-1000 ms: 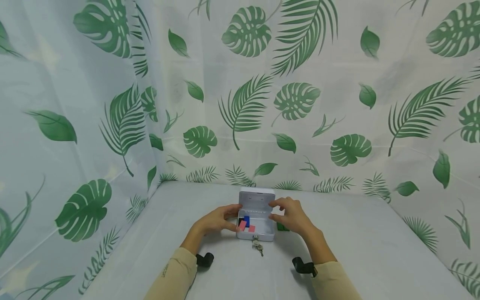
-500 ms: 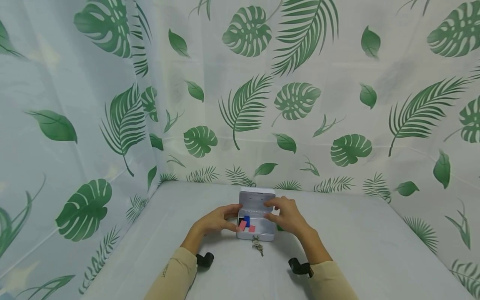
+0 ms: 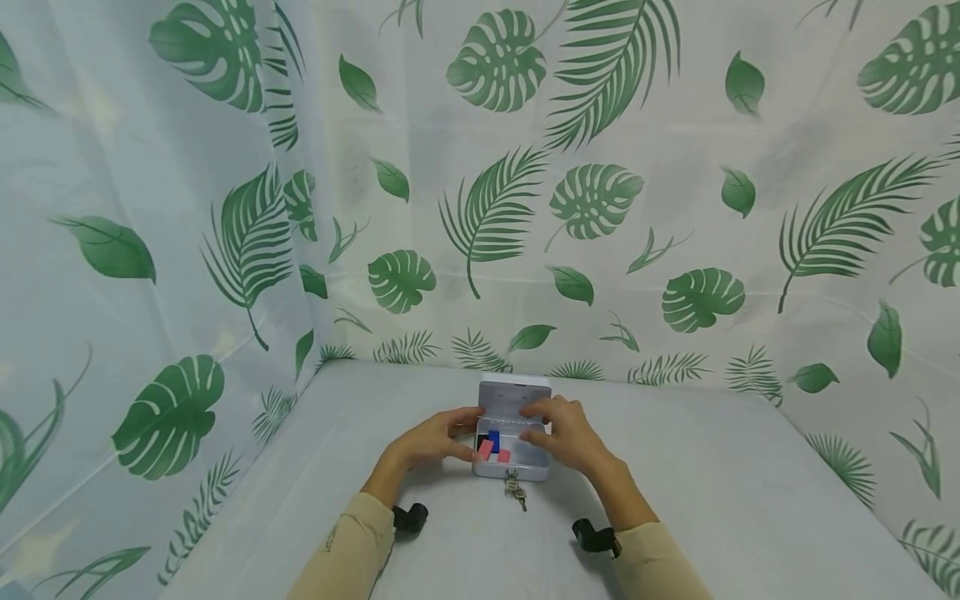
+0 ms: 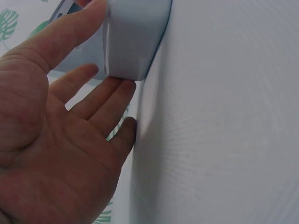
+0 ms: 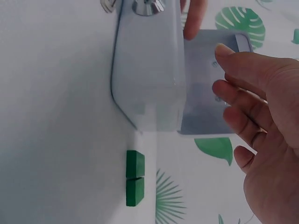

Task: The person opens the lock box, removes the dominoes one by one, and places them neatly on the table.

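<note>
Box (image 3: 512, 454) sits mid-table, lid (image 3: 514, 397) raised at its far edge. Left hand (image 3: 431, 442) is laid open-fingered against the left wall. Right hand (image 3: 564, 430) is nearer the lid, fingers relaxed, gripping nothing, just right of it.

Bright, even, soft light; faint shadows; head view bends at its edges

Both hands (image 3: 431, 440) (image 3: 566, 432) forward, fingers loosely extended, forearms angled inward.
</note>
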Available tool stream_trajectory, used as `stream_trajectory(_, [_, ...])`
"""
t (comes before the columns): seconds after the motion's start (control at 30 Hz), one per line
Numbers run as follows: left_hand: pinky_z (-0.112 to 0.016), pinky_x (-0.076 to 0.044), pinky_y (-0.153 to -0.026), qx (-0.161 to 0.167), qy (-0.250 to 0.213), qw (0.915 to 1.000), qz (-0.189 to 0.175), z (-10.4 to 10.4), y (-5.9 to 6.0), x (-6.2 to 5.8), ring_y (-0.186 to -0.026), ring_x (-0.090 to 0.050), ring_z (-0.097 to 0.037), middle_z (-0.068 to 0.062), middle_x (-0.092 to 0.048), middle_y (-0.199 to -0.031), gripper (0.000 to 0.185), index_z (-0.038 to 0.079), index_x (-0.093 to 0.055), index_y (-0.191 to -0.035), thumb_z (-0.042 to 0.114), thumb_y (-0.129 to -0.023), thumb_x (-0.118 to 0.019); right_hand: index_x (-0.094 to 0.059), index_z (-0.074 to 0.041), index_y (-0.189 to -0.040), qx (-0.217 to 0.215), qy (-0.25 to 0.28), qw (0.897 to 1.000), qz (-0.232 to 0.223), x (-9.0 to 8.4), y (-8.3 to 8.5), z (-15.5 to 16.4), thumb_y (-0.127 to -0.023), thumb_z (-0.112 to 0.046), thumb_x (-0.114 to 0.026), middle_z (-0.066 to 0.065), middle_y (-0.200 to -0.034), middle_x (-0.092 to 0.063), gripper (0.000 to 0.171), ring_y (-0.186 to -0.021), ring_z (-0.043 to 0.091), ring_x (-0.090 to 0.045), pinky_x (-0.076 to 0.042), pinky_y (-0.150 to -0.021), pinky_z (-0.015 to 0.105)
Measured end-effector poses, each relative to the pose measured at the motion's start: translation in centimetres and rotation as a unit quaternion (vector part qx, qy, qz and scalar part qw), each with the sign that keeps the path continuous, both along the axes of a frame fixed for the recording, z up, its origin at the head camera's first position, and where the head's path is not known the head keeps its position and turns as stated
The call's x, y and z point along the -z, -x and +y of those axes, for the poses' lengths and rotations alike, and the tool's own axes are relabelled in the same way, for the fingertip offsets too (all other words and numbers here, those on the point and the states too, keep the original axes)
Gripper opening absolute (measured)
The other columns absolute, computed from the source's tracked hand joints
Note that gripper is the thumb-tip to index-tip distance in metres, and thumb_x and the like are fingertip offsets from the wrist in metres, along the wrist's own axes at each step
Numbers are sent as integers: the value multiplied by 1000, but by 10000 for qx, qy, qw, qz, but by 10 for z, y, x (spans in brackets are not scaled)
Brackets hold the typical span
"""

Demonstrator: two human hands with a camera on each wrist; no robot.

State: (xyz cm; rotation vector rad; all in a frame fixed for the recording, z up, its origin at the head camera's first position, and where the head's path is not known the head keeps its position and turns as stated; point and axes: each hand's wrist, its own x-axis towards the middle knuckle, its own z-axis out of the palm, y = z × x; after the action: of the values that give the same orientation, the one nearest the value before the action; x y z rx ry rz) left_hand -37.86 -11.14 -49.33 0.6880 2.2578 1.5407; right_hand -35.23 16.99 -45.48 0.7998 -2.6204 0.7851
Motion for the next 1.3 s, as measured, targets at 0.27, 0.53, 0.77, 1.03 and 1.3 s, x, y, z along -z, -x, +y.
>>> stream_trajectory(0.27, [-59, -28, -125, 5, 85, 10000, 51, 1, 0, -2, -152, -42, -31, -6, -45, -163, 87, 17, -41, -161, 19, -86, -86, -76, -8, -120, -46, 51, 9982, -599, 2, -1, -9, -88, -15, -83, 7, -115, -75, 33, -95, 26, -63, -53, -80, 30])
stream_trajectory(0.53, [-59, -30, -125, 28, 95, 9999, 95, -1, 2, 0, -152, -42, -31, -5, -46, -163, 87, 18, -42, -160, 20, -86, -86, -75, -4, -120, -276, 44, 9981, -556, 6, -2, -14, -89, -12, -83, 10, -112, -74, 34, -84, 17, -55, -48, -70, 22])
stream_trajectory(0.77, [-59, -27, -126, 20, 63, 9999, 81, -1, 2, 0, -151, -43, -31, -5, -46, -163, 87, 18, -42, -160, 20, -85, -86, -75, -4, -121, -299, 55, 9973, -674, 7, -4, -18, -89, -11, -82, 11, -111, -74, 33, -83, 15, -54, -49, -69, 22])
stream_trajectory(1.03, [-59, -27, -126, -10, 49, 10000, 37, 0, 0, -1, -152, -42, -31, -6, -45, -164, 88, 16, -42, -160, 20, -85, -87, -74, -2, -121, -402, 33, 9965, -730, 10, -4, -19, -89, -9, -81, 12, -105, -73, 33, -81, 13, -53, -49, -68, 21])
stream_trajectory(1.3, [-60, -27, -125, 0, 45, 10000, 80, 0, 2, 2, -152, -42, -31, -5, -46, -163, 88, 17, -42, -160, 20, -85, -87, -74, -3, -122, -417, -6, 9956, -843, 13, -3, -21, -89, -8, -81, 12, -106, -73, 34, -81, 15, -54, -48, -66, 20])
